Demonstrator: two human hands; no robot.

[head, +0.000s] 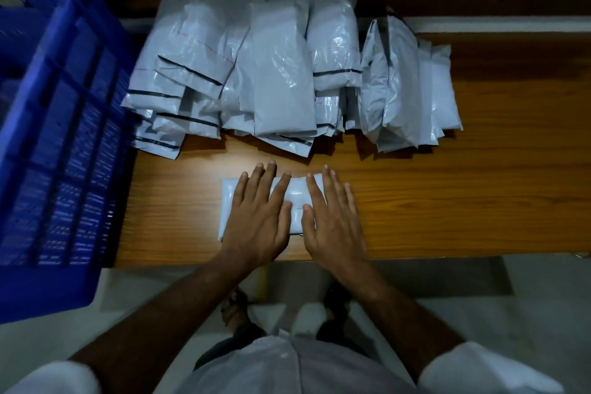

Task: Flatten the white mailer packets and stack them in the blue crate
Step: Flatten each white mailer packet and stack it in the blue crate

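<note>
A blue crate (54, 125) stands at the left end of the wooden table (463, 195), its wall touching the heap of white mailer packets (281, 67) piled along the table's far side. Near the front edge one white mailer packet (295, 201) lies flat. The left hand (259, 217) and right hand (335, 221) press on it side by side, fingers straight and spread.

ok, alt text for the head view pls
Both hands, left and right, press flat on a white packet near the front edge of a wooden table. A pile of packets lies behind it, and a blue crate stands at the left.
</note>
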